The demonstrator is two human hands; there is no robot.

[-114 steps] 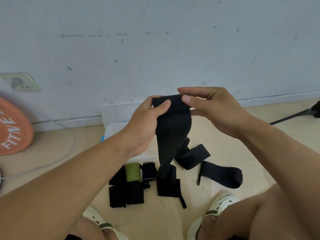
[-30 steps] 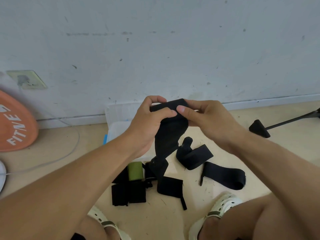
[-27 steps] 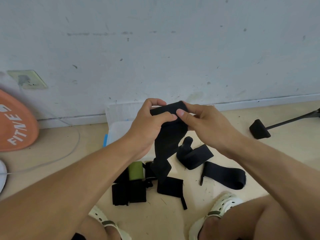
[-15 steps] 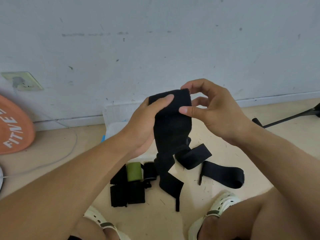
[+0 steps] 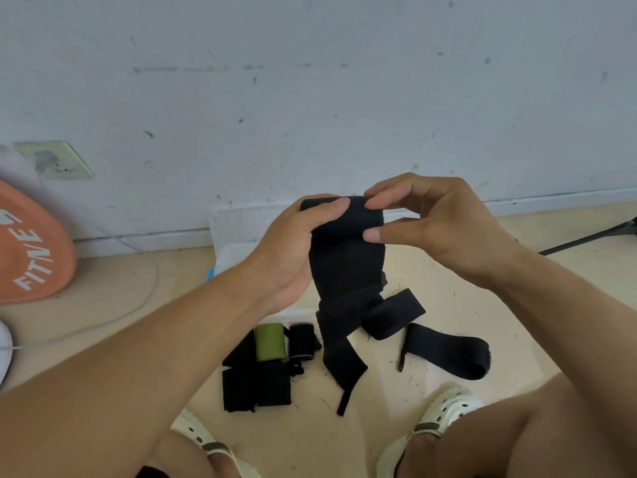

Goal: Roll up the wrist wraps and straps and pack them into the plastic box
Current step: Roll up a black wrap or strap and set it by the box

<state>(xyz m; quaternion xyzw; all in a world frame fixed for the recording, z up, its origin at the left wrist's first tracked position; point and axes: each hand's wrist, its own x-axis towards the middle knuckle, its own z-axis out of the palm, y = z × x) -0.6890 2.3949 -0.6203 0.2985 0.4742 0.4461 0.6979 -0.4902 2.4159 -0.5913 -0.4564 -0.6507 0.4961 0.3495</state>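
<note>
Hands (image 5: 286, 257) hide plastic box (image 5: 231, 236) | loose straps (image 5: 444, 350) | orange plate (image 5: 31, 250)

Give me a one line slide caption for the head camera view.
Both hands, left and right, pinch the top of a black wrist wrap above loose straps on the floor.

Soft, even daylight fills the view, with no glare and only faint shadows under the black fabric wraps (image 5: 256, 381) on the beige floor (image 5: 448, 270). Left of them, the round orange weight plate (image 5: 31, 246) looks smeared and bowed by wide-angle distortion.
</note>
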